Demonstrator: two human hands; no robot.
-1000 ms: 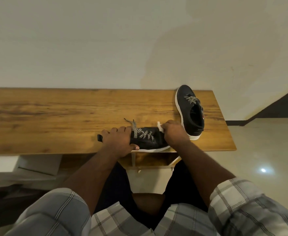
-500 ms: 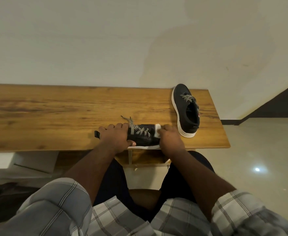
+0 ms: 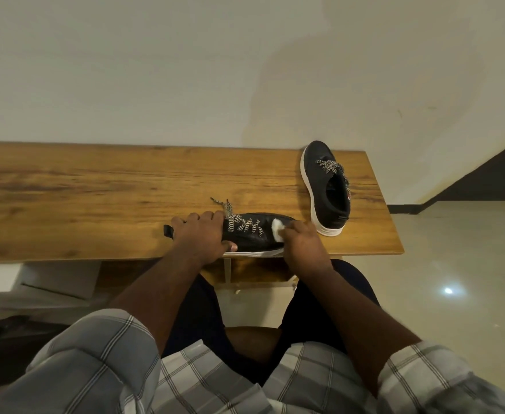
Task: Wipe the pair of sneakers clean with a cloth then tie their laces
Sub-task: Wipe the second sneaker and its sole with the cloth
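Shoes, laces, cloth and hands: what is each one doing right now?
near sneaker: lying along the table's front edge, held, being wiped
its laces: untied, ends loose
far sneaker: standing alone, untouched, laces loose
cloth: pressed on the near sneaker's toe
left hand: grips the near sneaker's heel end
right hand: holds the cloth
table: bears both sneakers

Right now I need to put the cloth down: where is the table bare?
Bare wood runs left of the left hand to the table end, and behind the near sneaker. Crowded: right end, with far sneaker, right hand, cloth.
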